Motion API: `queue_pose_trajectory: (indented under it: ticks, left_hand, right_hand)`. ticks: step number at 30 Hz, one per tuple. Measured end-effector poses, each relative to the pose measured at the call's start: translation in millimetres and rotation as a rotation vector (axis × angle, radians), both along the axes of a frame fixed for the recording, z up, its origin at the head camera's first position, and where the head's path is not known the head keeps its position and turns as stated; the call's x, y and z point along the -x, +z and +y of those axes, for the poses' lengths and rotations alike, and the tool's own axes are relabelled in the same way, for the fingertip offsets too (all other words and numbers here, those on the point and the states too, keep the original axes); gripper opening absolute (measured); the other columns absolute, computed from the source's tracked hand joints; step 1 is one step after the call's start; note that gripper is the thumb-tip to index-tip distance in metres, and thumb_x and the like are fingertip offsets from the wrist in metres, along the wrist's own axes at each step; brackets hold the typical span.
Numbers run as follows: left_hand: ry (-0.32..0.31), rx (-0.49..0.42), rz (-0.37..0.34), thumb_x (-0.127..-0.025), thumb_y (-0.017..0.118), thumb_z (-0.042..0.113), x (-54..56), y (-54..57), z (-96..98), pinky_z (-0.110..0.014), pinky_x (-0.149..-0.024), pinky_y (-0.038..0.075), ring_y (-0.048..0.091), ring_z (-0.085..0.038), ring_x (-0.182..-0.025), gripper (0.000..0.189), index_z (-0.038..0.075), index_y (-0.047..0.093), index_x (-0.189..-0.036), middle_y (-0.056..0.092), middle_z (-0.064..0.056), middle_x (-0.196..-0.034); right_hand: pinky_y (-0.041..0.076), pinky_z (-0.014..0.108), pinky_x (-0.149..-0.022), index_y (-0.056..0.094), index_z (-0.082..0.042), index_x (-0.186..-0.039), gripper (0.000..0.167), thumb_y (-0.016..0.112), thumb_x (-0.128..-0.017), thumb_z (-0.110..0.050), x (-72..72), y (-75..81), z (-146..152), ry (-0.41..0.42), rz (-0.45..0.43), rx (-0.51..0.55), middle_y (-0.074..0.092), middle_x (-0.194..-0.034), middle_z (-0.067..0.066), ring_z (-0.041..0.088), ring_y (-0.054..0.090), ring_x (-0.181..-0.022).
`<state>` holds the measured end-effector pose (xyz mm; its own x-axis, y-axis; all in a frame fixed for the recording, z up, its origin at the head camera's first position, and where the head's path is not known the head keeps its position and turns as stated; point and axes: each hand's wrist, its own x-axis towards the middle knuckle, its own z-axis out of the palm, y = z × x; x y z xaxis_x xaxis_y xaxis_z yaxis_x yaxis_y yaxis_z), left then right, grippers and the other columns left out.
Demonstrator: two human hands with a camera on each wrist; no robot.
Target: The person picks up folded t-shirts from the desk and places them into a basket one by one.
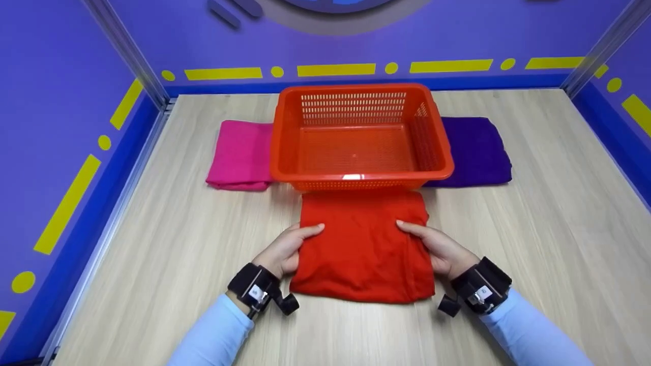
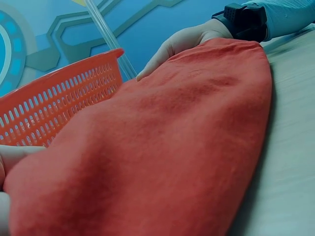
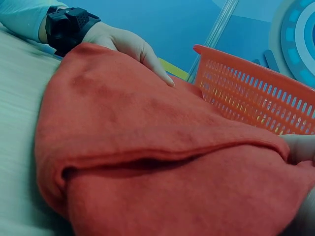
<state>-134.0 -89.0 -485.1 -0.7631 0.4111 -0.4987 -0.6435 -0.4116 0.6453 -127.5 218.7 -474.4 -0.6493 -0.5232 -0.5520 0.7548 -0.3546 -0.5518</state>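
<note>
Fingers (image 1: pixel 311 232) grip the red cloth (image 1: pixel 361 249) (long axis unclear), one edge facing the basket (image 1: pixel 315 177).

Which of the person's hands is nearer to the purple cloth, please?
Right: the right hand is in front of the purple cloth; the left hand is farther off to its front-left, across the red cloth.

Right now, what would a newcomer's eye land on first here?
Probably the red cloth, low center in the head view, held at its sides by the left grip and right grip. The orange basket just beyond it comes next. Bright pink cloth shows at the basket's left, purple cloth at its right.
</note>
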Motion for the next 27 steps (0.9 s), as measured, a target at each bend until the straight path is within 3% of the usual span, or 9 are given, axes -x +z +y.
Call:
queue_pose_trajectory:
  ticks: [13, 18, 27]
  left_hand:
    - [-0.034, -0.006, 0.027, -0.105, 0.054, 0.015, -10.1, 7.8, -2.5, -0.037, -0.085, 0.057, 0.068, -0.021, -0.098, 0.026, 0.009, 0.047, -0.129, 0.068, -0.007, -0.109]
    - [-0.053, -0.006, 0.038, -0.104, 0.054, 0.015, -18.8, 22.0, -4.2, -0.038, -0.085, 0.057, 0.068, -0.021, -0.099, 0.030, 0.009, 0.043, -0.131, 0.067, -0.007, -0.110]
    - [-0.067, -0.024, 0.067, -0.103, 0.050, 0.011, -38.2, 58.7, -10.4, -0.035, -0.081, 0.059, 0.070, -0.019, -0.094, 0.023, 0.008, 0.046, -0.126, 0.069, -0.006, -0.106]
  right_hand:
    - [0.058, 0.037, -0.088, 0.056, -0.006, -0.117, 0.026, 0.047, -0.109, -0.028, -12.2, 8.0, 1, -0.004, -0.030, 0.038, 0.073, -0.103, 0.008, 0.022, 0.072, -0.096]
    - [0.058, 0.036, -0.088, 0.057, -0.006, -0.117, 0.030, 0.042, -0.110, -0.030, -20.6, 18.4, 4, 0.040, 0.001, 0.076, 0.073, -0.105, 0.007, 0.021, 0.073, -0.097]
    - [0.056, 0.037, -0.093, 0.059, -0.008, -0.120, 0.031, 0.037, -0.111, -0.028, -36.9, 42.1, 4, 0.090, 0.076, 0.169, 0.072, -0.111, 0.007, 0.022, 0.071, -0.103]
